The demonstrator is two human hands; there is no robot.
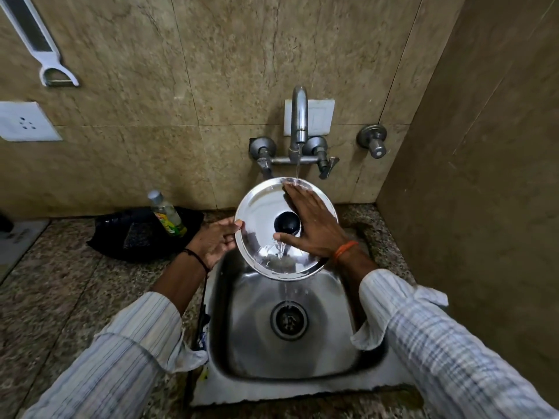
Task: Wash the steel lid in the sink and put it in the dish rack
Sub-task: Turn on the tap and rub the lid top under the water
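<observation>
The steel lid (pixel 260 213) is round and mirror-bright, with a black knob (pixel 286 222) at its centre, and it is held tilted above the back of the sink (pixel 242 313), just under the tap (pixel 299 116). A thin stream of water (pixel 297 164) strikes its upper rim, runs across the face and spills off the lower edge toward the drain (pixel 289 320). The left hand (pixel 216 241) is clamped on the lid's left rim, thumb on top. The right hand (pixel 313 223) lies flat and spread on the lid's face, fingers reaching up to where the water lands — it presses rather than grips.

The sink is a small steel basin set into a speckled granite desk (pixel 60 297). To the left sit a black bag (pixel 133 237) and a clear bottle (pixel 168 213) of yellowish liquid. The wall (pixel 151 86) is beige marbled tile, carrying a white socket (pixel 25 121), a hanging white peeler (pixel 45 52) and a separate valve (pixel 373 140) to the right of the tap.
</observation>
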